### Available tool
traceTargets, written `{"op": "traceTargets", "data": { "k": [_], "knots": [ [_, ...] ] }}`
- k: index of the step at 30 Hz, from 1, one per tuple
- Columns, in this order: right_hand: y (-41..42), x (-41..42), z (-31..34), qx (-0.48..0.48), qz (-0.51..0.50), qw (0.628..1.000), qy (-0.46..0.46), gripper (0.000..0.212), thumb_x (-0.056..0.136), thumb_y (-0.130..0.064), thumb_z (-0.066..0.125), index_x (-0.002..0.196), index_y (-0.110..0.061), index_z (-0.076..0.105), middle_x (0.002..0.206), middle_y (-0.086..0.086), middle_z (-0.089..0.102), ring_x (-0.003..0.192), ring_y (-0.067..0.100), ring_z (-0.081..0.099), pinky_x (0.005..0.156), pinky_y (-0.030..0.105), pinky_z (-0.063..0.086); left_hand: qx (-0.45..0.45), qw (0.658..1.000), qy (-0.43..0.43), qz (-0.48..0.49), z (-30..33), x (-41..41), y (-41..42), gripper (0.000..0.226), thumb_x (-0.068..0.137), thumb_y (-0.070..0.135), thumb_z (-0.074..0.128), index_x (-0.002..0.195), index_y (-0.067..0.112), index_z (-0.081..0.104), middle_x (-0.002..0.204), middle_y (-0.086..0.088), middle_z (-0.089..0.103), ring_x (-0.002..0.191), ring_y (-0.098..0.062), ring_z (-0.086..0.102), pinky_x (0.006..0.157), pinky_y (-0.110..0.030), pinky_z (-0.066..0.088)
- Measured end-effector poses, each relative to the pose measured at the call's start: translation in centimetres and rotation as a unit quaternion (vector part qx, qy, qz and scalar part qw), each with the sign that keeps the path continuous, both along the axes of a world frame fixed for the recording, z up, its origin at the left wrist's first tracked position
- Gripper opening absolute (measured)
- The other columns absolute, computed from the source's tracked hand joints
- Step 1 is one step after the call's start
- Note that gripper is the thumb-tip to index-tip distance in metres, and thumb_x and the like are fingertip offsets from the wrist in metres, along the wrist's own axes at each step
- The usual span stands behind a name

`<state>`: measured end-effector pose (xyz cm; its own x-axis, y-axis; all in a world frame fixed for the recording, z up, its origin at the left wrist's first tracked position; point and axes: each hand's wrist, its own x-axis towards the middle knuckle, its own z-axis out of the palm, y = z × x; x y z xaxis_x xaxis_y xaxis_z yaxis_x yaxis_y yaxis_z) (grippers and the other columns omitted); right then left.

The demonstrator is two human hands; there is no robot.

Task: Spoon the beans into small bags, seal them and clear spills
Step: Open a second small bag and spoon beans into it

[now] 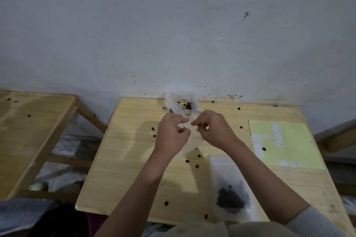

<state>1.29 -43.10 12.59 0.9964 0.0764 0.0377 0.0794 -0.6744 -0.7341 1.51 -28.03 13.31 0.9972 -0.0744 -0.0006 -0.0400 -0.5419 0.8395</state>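
– Quickly, hands?
– Left hand point(171, 132) and right hand point(212, 131) both raised mid-table, fingers curled, each pinching the top edge of a small clear bag point(189, 144). Fingertips nearly meeting over the bag mouth.
– Bag contents?
– Cannot tell; looks see-through, hanging down between the wrists, lower part touching the wooden table point(125, 159).
– Bean supply?
– Open plastic bag of beans point(182, 103) at the far table edge, against the wall point(173, 25), just behind the hands. Something pale and slim sticking out of it, maybe a spoon, too blurred to confirm.
– Finished ones?
– One filled bag point(231, 194) lying flat near the front right, dark beans clustered in its lower half, under the right forearm.
– Spills?
– Loose beans point(192, 161) scattered across the tabletop, several just below the held bag, others near the front edge and far corners.
– Anything else?
– Yellow paper sheet point(285, 144) at right, one bean on it. Second wooden table point(28, 131) to the left, well apart, a few beans there too.
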Motion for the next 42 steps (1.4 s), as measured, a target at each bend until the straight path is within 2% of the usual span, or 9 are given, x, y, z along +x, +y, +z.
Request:
{"op": "traceTargets", "data": {
  "k": [5, 8, 11, 16, 19, 25, 30, 37, 42],
  "knots": [
    [0.3, 0.1, 0.5, 0.072, -0.069, 0.994, 0.036, 0.015, 0.07, -0.014, 0.082, 0.083, -0.015, 0.074, 0.083, -0.008, 0.065, 0.061, -0.001, 0.054, 0.059, 0.011, 0.042, -0.018, 0.996, -0.006, -0.093, 0.4, -0.2, 0.5, 0.033, 0.08, 0.016, 0.07, 0.105, 0.03, 0.052, 0.119, 0.007, 0.041, 0.084, 0.003, 0.059, 0.07, -0.01, 0.046],
    [0.0, 0.1, 0.9, 0.144, -0.085, 0.984, 0.054, 0.014, 0.071, -0.004, 0.079, 0.074, -0.015, 0.072, 0.074, -0.01, 0.065, 0.048, 0.0, 0.052, 0.049, 0.01, 0.042, 0.042, 0.987, -0.052, -0.149, -0.5, -0.3, 1.2, 0.085, 0.062, 0.039, 0.085, 0.127, 0.032, 0.03, 0.133, 0.015, 0.026, 0.122, -0.005, 0.035, 0.096, -0.016, 0.033],
    [-0.4, 0.1, 1.3, 0.184, -0.055, 0.98, 0.059, 0.018, 0.08, 0.006, 0.066, 0.076, -0.009, 0.074, 0.067, -0.011, 0.062, 0.047, -0.003, 0.049, 0.051, 0.011, 0.039, 0.13, 0.976, -0.07, -0.161, -1.3, 0.0, 1.3, 0.122, 0.052, 0.053, 0.086, 0.146, 0.024, 0.014, 0.149, 0.011, 0.015, 0.135, -0.004, 0.013, 0.113, -0.031, 0.017],
    [-0.6, 0.0, 1.8, 0.226, -0.047, 0.97, 0.077, 0.035, 0.077, 0.012, 0.061, 0.069, -0.02, 0.074, 0.066, -0.008, 0.07, 0.061, -0.001, 0.061, 0.058, 0.014, 0.046, 0.125, 0.974, -0.126, -0.141, -1.9, -0.1, 0.7, 0.123, 0.052, 0.061, 0.08, 0.148, 0.02, 0.016, 0.142, 0.013, 0.016, 0.132, -0.005, 0.016, 0.111, -0.035, 0.021],
    [-0.7, 0.0, 1.8, 0.256, -0.065, 0.96, 0.094, 0.026, 0.075, 0.006, 0.071, 0.071, -0.019, 0.074, 0.061, -0.013, 0.068, 0.061, -0.001, 0.062, 0.057, 0.012, 0.045, 0.114, 0.974, -0.144, -0.131, -2.5, -0.1, 0.7, 0.117, 0.053, 0.061, 0.078, 0.147, 0.02, 0.021, 0.138, 0.011, 0.021, 0.127, 0.002, 0.016, 0.106, -0.03, 0.023],
    [-0.7, -0.1, 1.6, 0.237, -0.075, 0.961, 0.121, 0.018, 0.07, -0.003, 0.074, 0.074, -0.02, 0.072, 0.068, -0.012, 0.068, 0.063, 0.002, 0.06, 0.057, 0.013, 0.045, 0.144, 0.966, -0.174, -0.123, -3.7, -0.3, 1.4, 0.105, 0.055, 0.058, 0.077, 0.142, 0.026, 0.027, 0.131, 0.006, 0.035, 0.118, -0.012, 0.036, 0.098, -0.035, 0.037],
    [-0.9, 0.3, 1.7, 0.221, -0.087, 0.963, 0.131, 0.021, 0.063, -0.01, 0.084, 0.069, -0.023, 0.069, 0.086, -0.003, 0.068, 0.068, 0.01, 0.062, 0.06, 0.02, 0.047, 0.204, 0.954, -0.179, -0.124, -4.5, -0.3, 2.9, 0.11, 0.051, 0.061, 0.076, 0.142, 0.021, 0.03, 0.124, 0.004, 0.042, 0.112, -0.015, 0.04, 0.094, -0.035, 0.039],
    [-0.6, 0.2, 2.1, 0.228, -0.06, 0.96, 0.151, 0.032, 0.052, -0.017, 0.091, 0.074, -0.02, 0.068, 0.081, -0.005, 0.065, 0.059, 0.006, 0.058, 0.057, 0.027, 0.05, 0.203, 0.964, -0.129, -0.116, -5.8, -1.0, 4.3, 0.111, 0.056, 0.066, 0.074, 0.144, 0.024, 0.022, 0.133, 0.0, 0.041, 0.12, -0.017, 0.038, 0.098, -0.039, 0.041],
    [-0.2, 0.3, 2.0, 0.205, -0.053, 0.966, 0.151, 0.029, 0.055, -0.02, 0.091, 0.073, -0.02, 0.068, 0.083, -0.007, 0.065, 0.061, 0.008, 0.056, 0.058, 0.021, 0.047, 0.202, 0.969, -0.103, -0.102, -5.8, -1.9, 4.7, 0.114, 0.057, 0.071, 0.07, 0.147, 0.024, 0.017, 0.141, 0.0, 0.034, 0.13, -0.018, 0.033, 0.109, -0.04, 0.026]
  ]
}}
